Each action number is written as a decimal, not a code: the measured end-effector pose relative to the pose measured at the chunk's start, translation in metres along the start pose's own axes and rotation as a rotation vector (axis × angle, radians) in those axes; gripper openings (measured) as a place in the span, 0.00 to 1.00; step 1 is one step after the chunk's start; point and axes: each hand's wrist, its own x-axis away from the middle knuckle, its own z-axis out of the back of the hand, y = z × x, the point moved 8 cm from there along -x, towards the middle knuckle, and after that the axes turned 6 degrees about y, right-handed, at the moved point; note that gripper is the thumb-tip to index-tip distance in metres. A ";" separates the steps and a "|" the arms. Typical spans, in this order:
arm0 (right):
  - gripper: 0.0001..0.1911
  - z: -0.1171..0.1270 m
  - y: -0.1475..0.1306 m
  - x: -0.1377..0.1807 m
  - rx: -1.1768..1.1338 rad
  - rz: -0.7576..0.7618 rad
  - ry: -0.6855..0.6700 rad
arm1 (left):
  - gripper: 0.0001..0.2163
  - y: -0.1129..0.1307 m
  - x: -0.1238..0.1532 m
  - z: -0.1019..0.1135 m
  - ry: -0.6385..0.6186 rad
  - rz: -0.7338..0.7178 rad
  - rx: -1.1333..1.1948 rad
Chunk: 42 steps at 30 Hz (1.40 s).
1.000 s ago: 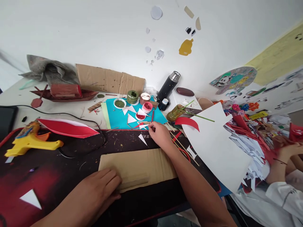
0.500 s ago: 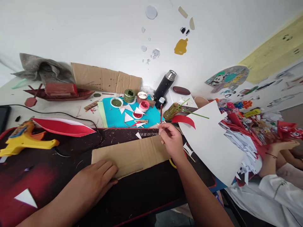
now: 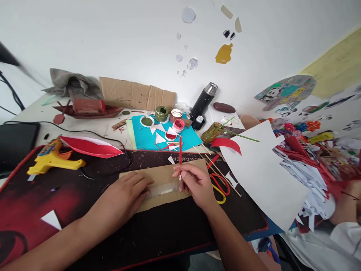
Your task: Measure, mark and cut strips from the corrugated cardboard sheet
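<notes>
A strip of brown cardboard (image 3: 166, 175) lies on the dark desk mat in front of me. My left hand (image 3: 128, 192) rests on its left part, fingers stretched out over the surface. Over the right part of the strip, my right hand (image 3: 197, 184) pinches a slim red pencil (image 3: 180, 152), held almost upright. A pale, shiny rectangular patch (image 3: 163, 191) shows on the cardboard between the hands. Scissors with red and yellow handles (image 3: 221, 190) lie just right of my right hand, their blades hidden.
A yellow glue gun (image 3: 58, 160) and a red-and-white paper boat shape (image 3: 93, 146) lie left. Open paint pots (image 3: 161, 114) and paper scraps stand on blue paper (image 3: 138, 131) behind. White sheets (image 3: 262, 169) cover the right, near another person's arm (image 3: 345, 205).
My right hand has come left and down over the cardboard with the pencil, uncovering the scissors and thin sticks. The view has turned slightly left. My left hand stays on the cardboard.
</notes>
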 end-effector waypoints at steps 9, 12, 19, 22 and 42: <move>0.05 0.004 0.004 0.006 0.000 -0.013 -0.002 | 0.16 0.039 0.054 0.005 0.154 -0.229 -0.228; 0.10 0.004 0.003 0.005 -0.009 -0.006 0.011 | 0.17 0.038 0.060 -0.004 0.130 -0.191 -0.241; 0.19 0.009 -0.024 0.009 0.006 0.056 0.123 | 0.18 0.025 0.050 -0.002 0.112 -0.150 -0.171; 0.19 0.015 -0.029 0.010 0.021 0.054 0.141 | 0.18 0.013 0.044 0.004 0.115 -0.073 -0.176; 0.16 0.018 0.013 0.004 0.162 0.021 0.096 | 0.24 0.027 0.031 -0.012 -0.181 -0.287 -0.452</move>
